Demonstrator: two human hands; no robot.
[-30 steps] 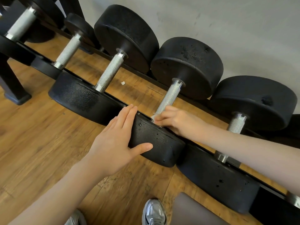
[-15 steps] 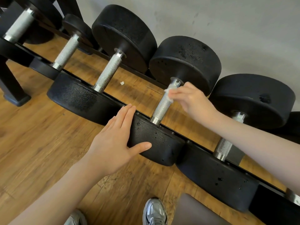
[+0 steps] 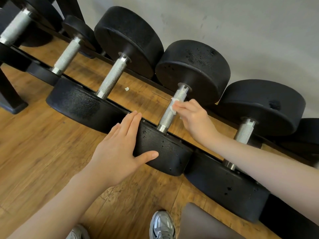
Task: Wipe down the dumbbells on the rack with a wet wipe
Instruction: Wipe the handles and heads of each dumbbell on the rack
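Observation:
Several black dumbbells lie side by side on a low black rack (image 3: pixel 120 105). The middle dumbbell (image 3: pixel 193 68) has a knurled steel handle (image 3: pixel 168 115). My right hand (image 3: pixel 193 118) pinches a small white wet wipe (image 3: pixel 174 105) against the upper half of that handle. My left hand (image 3: pixel 119 149) rests flat on the near head (image 3: pixel 165 150) of the same dumbbell, fingers straight along its left edge and thumb across its face. Most of the wipe is hidden under my right fingers.
Neighbouring dumbbells sit close on the left (image 3: pixel 112 80) and right (image 3: pixel 245 131). A white scrap (image 3: pixel 127 89) lies on the wooden floor under the rack. A grey wall (image 3: pixel 241 23) stands right behind. My shoe (image 3: pixel 162 225) and a brown padded surface (image 3: pixel 207 223) are below.
My right hand slid the wipe up the handle from its near end to the far collar, then came back down a little. My left hand stayed on the near head.

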